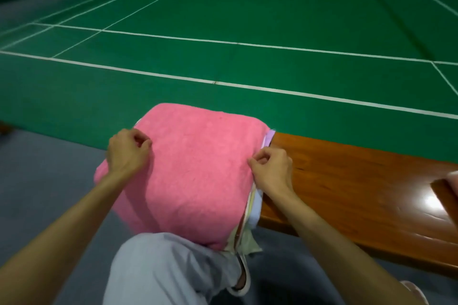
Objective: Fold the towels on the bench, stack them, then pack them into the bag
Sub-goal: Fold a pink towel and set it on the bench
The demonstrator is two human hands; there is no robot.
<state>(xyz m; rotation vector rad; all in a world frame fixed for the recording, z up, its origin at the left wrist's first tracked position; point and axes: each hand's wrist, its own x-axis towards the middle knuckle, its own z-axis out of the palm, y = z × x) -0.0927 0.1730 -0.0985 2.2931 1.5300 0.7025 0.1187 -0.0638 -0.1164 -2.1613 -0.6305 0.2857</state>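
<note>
A folded pink towel (198, 168) lies on top of a stack at the left end of the wooden bench (347, 193). Edges of lilac, white, yellow and pale blue towels (255, 208) show beneath it on the right side. My left hand (128, 152) sits on the pink towel's left edge with curled fingers pinching the cloth. At the right edge my right hand (271, 168) pinches the cloth in the same way. A beige strap (244, 277) hangs below the stack; I cannot tell whether it belongs to the bag.
My knee in grey trousers (173, 270) is right below the stack. The bench runs off to the right, where a pink cloth (453, 181) shows at the frame edge. Grey floor lies to the left, and a green court (247, 32) lies beyond.
</note>
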